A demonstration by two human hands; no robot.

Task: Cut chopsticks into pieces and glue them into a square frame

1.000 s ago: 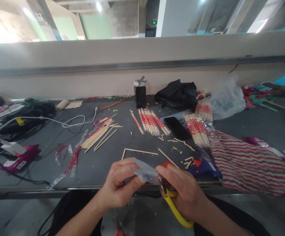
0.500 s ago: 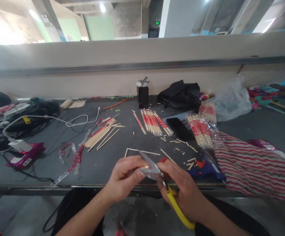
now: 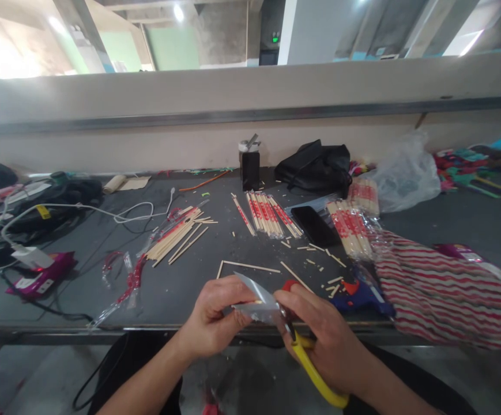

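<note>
My right hand (image 3: pixel 323 334) grips a pair of scissors (image 3: pixel 315 374) with yellow and red handles, its blades spread and pointing left. Between the blades shows the tip of a small pale wooden stick piece (image 3: pixel 258 301). The fingers of my left hand (image 3: pixel 218 314) are pinched on that piece, mostly hiding it, close against the blades. Just beyond my hands, thin cut sticks (image 3: pixel 250 267) lie on the dark table, two meeting at a corner. Another thin stick (image 3: pixel 296 276) slants to their right.
Loose chopsticks (image 3: pixel 174 236) and torn wrappers (image 3: pixel 133 282) lie left. Wrapped chopsticks (image 3: pixel 270 213), a phone (image 3: pixel 315 225), stick offcuts (image 3: pixel 334 286), a blue glue gun (image 3: pixel 362 300) and striped cloth (image 3: pixel 444 288) lie right. A black bag (image 3: pixel 315 167) sits behind; a white cable (image 3: pixel 98 208) crosses the left side.
The scissors have moved a little left, so their blades reach further past the fingertips of my left hand, around the pale piece. Both hands stay in nearly the same place.
</note>
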